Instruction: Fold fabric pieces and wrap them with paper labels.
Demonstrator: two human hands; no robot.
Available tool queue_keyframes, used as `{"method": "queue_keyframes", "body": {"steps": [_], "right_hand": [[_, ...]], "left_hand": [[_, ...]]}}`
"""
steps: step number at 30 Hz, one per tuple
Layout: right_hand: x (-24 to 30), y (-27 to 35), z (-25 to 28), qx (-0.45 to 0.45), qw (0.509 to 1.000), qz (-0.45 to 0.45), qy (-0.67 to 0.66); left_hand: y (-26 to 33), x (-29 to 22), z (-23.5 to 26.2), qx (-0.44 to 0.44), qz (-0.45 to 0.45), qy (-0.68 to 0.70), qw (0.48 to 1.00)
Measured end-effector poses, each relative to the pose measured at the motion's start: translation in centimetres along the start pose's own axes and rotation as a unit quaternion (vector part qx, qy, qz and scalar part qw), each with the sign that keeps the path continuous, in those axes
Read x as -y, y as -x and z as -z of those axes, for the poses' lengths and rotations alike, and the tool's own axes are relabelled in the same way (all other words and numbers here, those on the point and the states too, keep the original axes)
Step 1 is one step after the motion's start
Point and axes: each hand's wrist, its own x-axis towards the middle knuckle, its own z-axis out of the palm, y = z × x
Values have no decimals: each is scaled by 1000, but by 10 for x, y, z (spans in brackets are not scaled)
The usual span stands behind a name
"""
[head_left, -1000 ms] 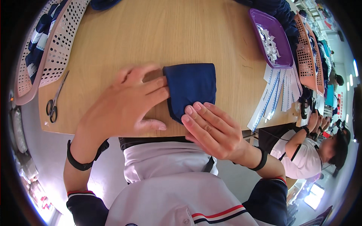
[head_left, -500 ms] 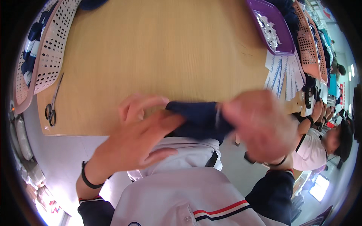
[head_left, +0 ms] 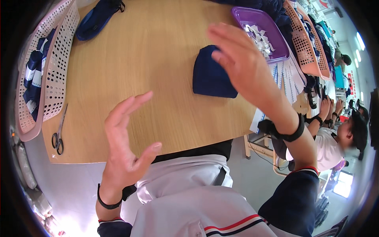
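Note:
A dark navy fabric piece (head_left: 213, 77), rounded at one end and straight at the other, lies flat on the table. Above its right side hovers my right hand (head_left: 242, 63), fingers stretched out and holding nothing, close to a purple basket (head_left: 283, 49) with small white pieces (head_left: 260, 41) inside. My left hand (head_left: 122, 142) is raised over the table's near edge, thumb and fingers spread wide, with nothing in it. Both wrists wear black bands.
Scissors (head_left: 59, 134) lie at the left near edge, beside a pink perforated basket (head_left: 59, 63) of navy rolls. A navy fabric item (head_left: 96, 19) is at the far left. White strips (head_left: 290, 81) and another pink basket (head_left: 302, 43) are right. A co-worker (head_left: 327, 146) sits beyond.
The navy fabric piece, held between both hands before, now lies on the table farther away. My right hand has let go and moved forward; my left hand has come away and spread.

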Motion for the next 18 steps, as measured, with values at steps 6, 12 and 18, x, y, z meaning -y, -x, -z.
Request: {"method": "queue_keyframes", "body": {"steps": [6, 12, 18], "right_hand": [[12, 14, -25, 153, 988, -10, 16], [-24, -12, -25, 179, 981, -5, 73], [27, -123, -9, 164, 985, -5, -46]], "left_hand": [[9, -6, 32, -28, 21, -166, 986], [12, 3, 26, -22, 31, -168, 985], [14, -2, 21, -38, 26, -158, 986]]}}
